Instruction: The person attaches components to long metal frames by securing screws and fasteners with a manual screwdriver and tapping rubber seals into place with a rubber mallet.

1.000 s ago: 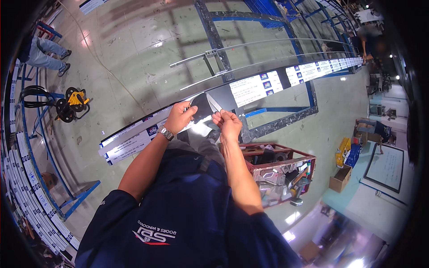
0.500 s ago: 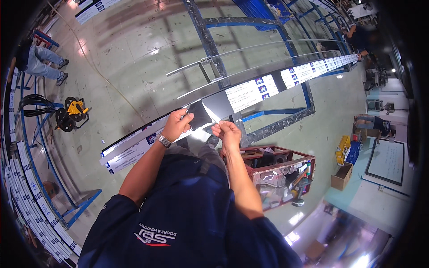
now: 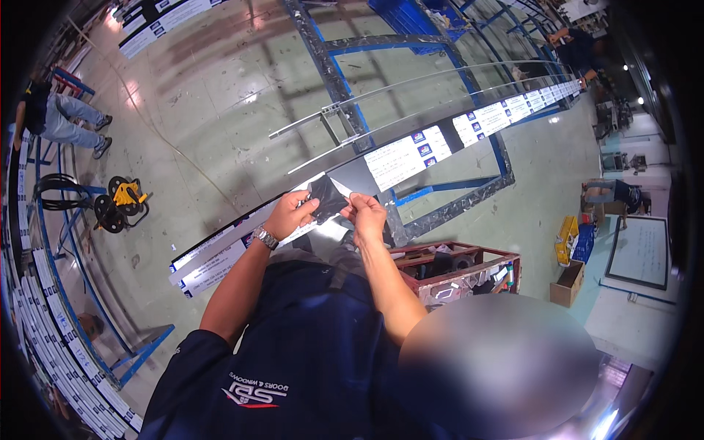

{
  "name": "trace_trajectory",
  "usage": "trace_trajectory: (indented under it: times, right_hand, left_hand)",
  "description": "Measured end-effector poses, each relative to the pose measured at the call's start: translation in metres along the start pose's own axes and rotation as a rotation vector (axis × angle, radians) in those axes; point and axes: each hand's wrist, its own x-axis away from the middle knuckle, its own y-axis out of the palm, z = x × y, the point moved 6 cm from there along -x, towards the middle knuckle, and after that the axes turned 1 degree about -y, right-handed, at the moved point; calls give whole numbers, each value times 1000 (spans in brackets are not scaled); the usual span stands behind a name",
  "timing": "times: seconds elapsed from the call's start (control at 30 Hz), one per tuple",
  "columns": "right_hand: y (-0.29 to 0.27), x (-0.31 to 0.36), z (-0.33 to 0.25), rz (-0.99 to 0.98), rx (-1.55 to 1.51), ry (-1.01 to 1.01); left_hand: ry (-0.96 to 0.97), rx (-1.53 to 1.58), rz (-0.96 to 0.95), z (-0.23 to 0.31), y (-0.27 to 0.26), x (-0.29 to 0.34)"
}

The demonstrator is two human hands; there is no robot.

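Dark film piece held over the long profile

Dark film piece (image 3: 327,198), thin, limp and slightly glossy, sits pinched between my two hands just above the near end of the long profile (image 3: 411,150). My left hand (image 3: 291,214) is curled closed on its lower left corner, thumb and fingers pressed together on it; a metal-link wristwatch (image 3: 265,237) bands that wrist. My right hand (image 3: 367,215) is closed on the film's right edge, fingertips nipped tight. The sheet hangs creased between them, with a pale, pointed flap showing at its upper right.

The long profile is a narrow, straight metal length with a dark face, running away from the hands to the upper right. White rectangular labels (image 3: 400,160) with small blue marks lie flat along it. Its near stretch, left of the hands, is wrapped in whitish protective film.

Beyond the profile a slim, bright metal bar (image 3: 411,88) runs parallel to it over a blue steel frame (image 3: 345,95). Below the profile, to the right of my hands, stands a red open metal cart (image 3: 469,268) filled with mixed parts. Left of the profile, on the glossy greenish floor (image 3: 205,110), rests a yellow and black cable reel (image 3: 121,202).
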Motion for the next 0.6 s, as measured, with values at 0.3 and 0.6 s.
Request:
trace_trajectory:
  times: [0.3,0.6]
  right_hand:
    - [-24,-4,-30,54,-268,-158]
    - [-206,59,-26,153,-348,-164]
  left_hand:
    - [40,-123,12,1,3,-1]
    - [548,-1028,224,51,58,-18]
